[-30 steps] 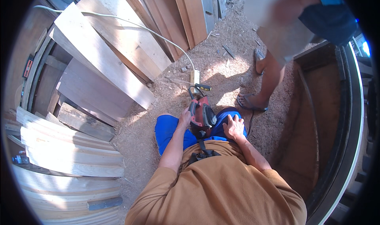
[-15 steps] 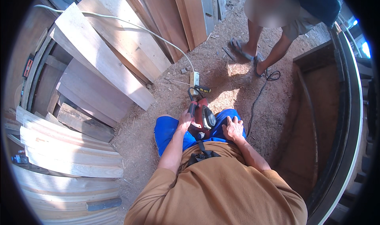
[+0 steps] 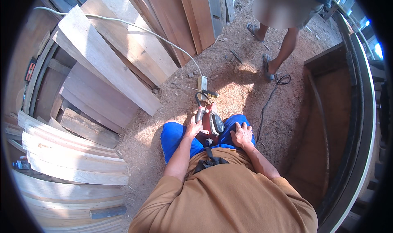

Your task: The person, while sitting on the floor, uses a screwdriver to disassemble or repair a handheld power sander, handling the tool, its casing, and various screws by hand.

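Note:
A red electric planer [image 3: 210, 122] with a black side cover lies between my thighs. My left hand [image 3: 194, 127] is closed round its dark handle, from which a black cord leads off at the far end. A dark-tipped knob [image 3: 208, 142] shows at the planer's near end. My right hand [image 3: 242, 135] rests on my right thigh in blue shorts, fingers spread and nothing in them. Just beyond the planer, a screwdriver [image 3: 210, 94] with a yellow and black handle lies against a pale power strip [image 3: 202, 83] on the ground.
Wooden boards [image 3: 106, 56] lean in stacks at the left, with curved planks [image 3: 73, 155] nearer me. A white cable [image 3: 143, 27] crosses them. A co-worker [image 3: 282, 48] in sandals stands ahead, near a black cord [image 3: 268, 106]. A large wooden frame [image 3: 353, 122] borders my right side.
The co-worker's feet have shifted, one stepping farther away. The planer has turned slightly in my left hand, its handle tilting. My right hand stays on my thigh.

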Demonstrator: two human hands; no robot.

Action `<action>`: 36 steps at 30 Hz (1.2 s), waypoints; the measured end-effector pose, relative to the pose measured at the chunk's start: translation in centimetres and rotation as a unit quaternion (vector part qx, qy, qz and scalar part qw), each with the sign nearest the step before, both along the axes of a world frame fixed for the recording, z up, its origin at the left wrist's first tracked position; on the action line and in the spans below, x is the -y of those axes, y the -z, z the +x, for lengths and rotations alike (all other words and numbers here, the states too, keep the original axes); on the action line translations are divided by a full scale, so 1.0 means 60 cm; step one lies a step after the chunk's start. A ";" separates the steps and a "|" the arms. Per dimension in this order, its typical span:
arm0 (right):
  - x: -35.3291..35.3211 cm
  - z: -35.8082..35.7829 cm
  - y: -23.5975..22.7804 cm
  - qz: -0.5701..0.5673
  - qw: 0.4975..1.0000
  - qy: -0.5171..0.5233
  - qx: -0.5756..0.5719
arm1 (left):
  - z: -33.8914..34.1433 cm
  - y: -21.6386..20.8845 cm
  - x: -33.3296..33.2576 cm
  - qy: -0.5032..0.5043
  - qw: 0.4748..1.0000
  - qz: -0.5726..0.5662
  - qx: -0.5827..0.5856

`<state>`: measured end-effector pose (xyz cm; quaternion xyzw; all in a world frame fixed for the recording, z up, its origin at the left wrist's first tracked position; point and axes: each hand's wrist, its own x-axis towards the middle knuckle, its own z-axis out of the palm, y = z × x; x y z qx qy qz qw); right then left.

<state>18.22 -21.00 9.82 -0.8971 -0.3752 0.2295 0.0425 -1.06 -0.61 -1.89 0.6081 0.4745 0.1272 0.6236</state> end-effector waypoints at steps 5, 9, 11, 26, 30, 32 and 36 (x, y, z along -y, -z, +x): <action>0.005 0.004 0.005 0.001 1.000 0.011 -0.001 | 0.014 -0.033 0.006 -0.005 0.999 -0.014 -0.033; -0.003 -0.001 -0.003 0.009 1.000 0.002 0.005 | -0.001 0.019 -0.001 -0.005 0.999 0.048 -0.024; -0.022 -0.011 -0.021 0.008 1.000 -0.013 -0.011 | -0.030 0.072 -0.024 -0.006 0.997 0.070 -0.014; -0.002 -0.002 -0.016 -0.008 1.000 0.015 -0.013 | 0.007 -0.027 0.004 0.007 1.000 0.014 -0.026; -0.005 -0.005 -0.011 0.000 1.000 0.012 -0.009 | 0.002 -0.014 0.001 -0.009 1.000 -0.023 0.006; -0.001 0.002 -0.006 -0.004 1.000 0.015 -0.002 | 0.012 -0.017 0.003 0.012 1.000 -0.007 -0.013; -0.015 0.003 -0.014 -0.010 1.000 0.007 -0.009 | 0.005 0.010 -0.009 0.013 0.997 0.055 -0.047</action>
